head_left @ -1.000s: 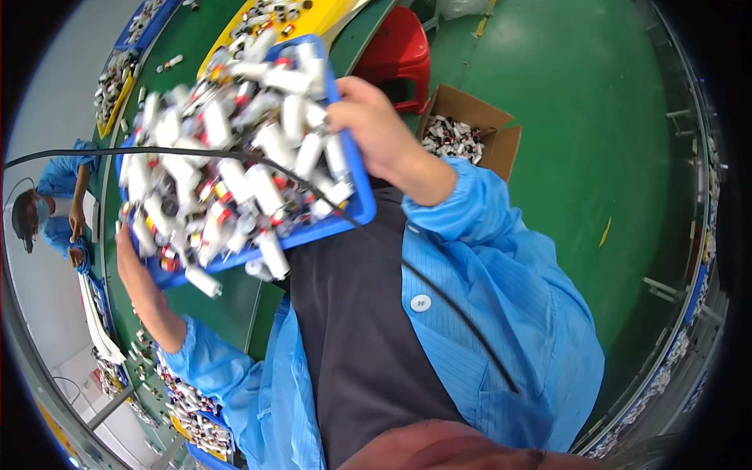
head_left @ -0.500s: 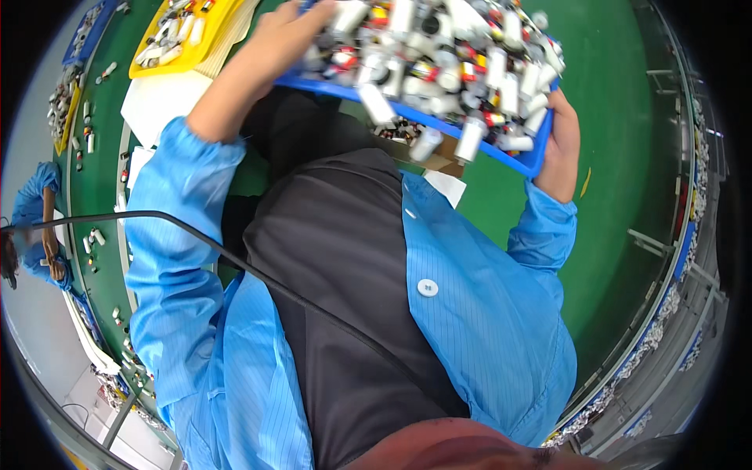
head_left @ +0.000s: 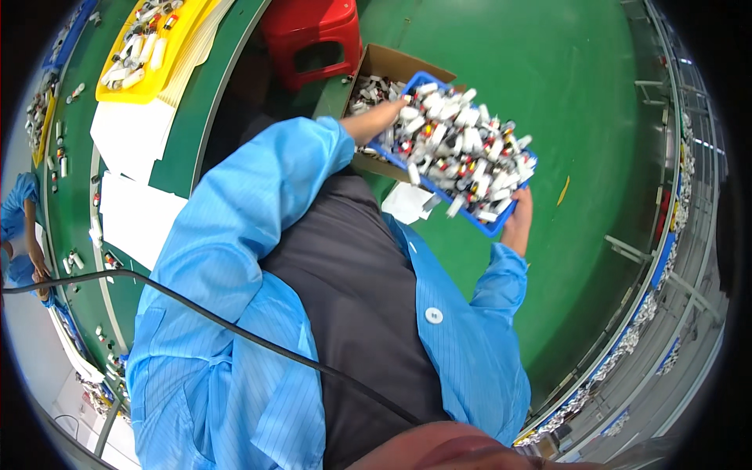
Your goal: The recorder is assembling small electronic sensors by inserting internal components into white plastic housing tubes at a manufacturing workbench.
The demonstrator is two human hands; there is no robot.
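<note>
A blue tray (head_left: 490, 228) heaped with small cylindrical parts (head_left: 462, 137), white, clear and black with some red and yellow, is held between my two hands. My left hand (head_left: 381, 119) is closed on its left edge, with the thumb toward the heap. My right hand (head_left: 518, 222) grips the near right edge from outside, its fingers partly hidden under the tray. The tray's left side hangs over an open cardboard box (head_left: 409, 61) that contains similar parts. One or two cylinders stick out past the tray's near rim.
A red plastic stool (head_left: 313, 31) stands beyond the box. To the left, a green workbench (head_left: 176, 168) carries a yellow tray (head_left: 125, 95), white sheets (head_left: 141, 219) and loose parts. A co-worker's arm (head_left: 33, 243) shows at far left. A black cable (head_left: 235, 327) crosses before me.
The blue tray has moved down and away from me, and now sits over the box's right side. Both hands stay on it. The stool and more of the box have come into view.
</note>
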